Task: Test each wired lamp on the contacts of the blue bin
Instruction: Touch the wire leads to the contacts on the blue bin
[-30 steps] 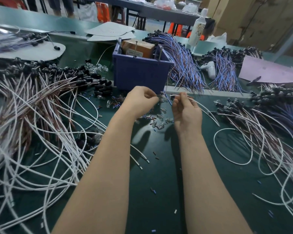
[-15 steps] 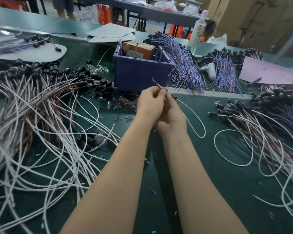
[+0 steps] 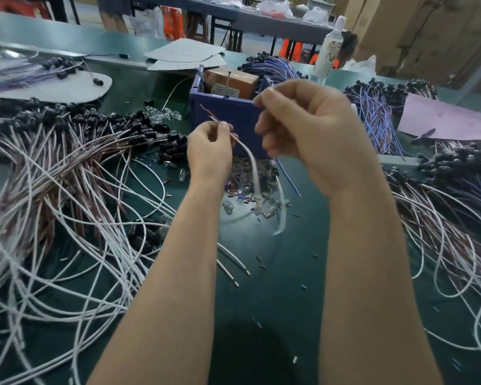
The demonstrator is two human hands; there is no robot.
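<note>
Left hand (image 3: 210,151) pinches a white wire (image 3: 249,159) just below its bared ends. The ends point up at the blue bin (image 3: 222,115), near it but apart. Right hand (image 3: 308,134) is raised before the bin's right corner, fingers curled. Its grip is blurred, so I cannot tell what it holds. Wire heaps (image 3: 53,204) crowd both sides; bare table (image 3: 283,287) shows between the forearms.
</note>
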